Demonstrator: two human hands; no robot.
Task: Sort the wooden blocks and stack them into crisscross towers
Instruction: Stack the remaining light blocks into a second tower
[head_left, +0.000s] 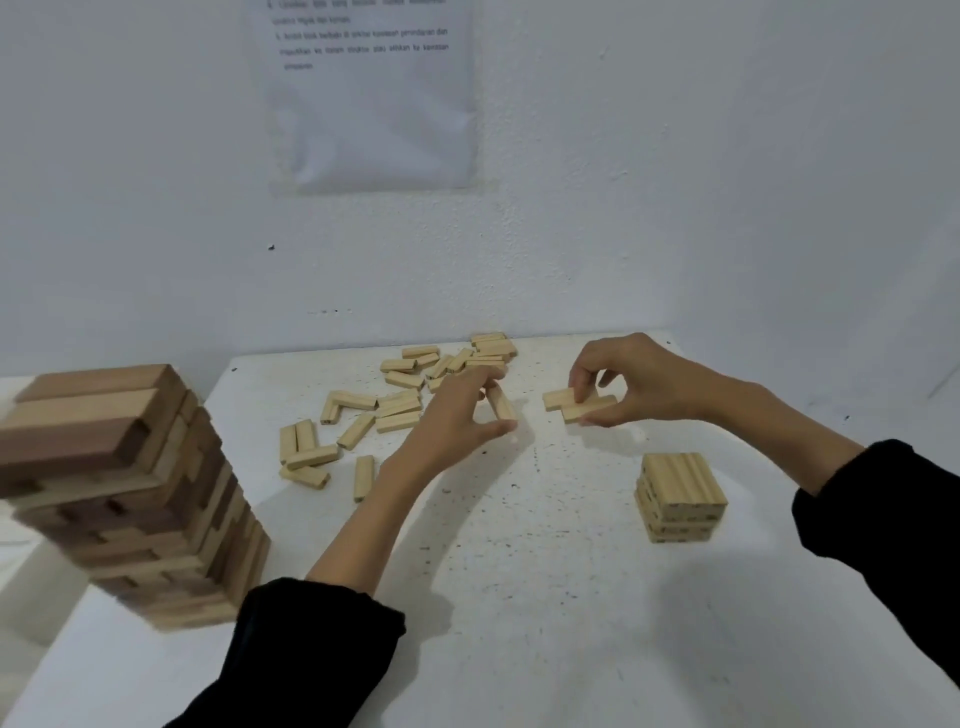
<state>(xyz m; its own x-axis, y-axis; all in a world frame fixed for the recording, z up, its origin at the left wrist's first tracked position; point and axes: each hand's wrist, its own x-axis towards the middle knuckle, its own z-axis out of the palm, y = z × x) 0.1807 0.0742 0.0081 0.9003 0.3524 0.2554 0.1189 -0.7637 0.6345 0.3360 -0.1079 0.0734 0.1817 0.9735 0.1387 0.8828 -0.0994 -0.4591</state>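
My left hand (457, 415) pinches one small pale wooden block (501, 402) between thumb and fingers, above the white table (519, 597). My right hand (634, 382) holds two small pale blocks (576, 402) side by side, a little to the right. A short crisscross tower of small pale blocks (678, 496) stands at the right, below my right hand. Several loose small blocks (395, 402) lie scattered over the far middle of the table. A tall crisscross tower of larger, darker blocks (119, 483) stands at the near left.
The white wall (675, 182) rises right behind the table, with a printed sheet (371, 98) taped to it. The table's left edge runs close beside the tall tower. A lower white surface (26, 561) lies to the left.
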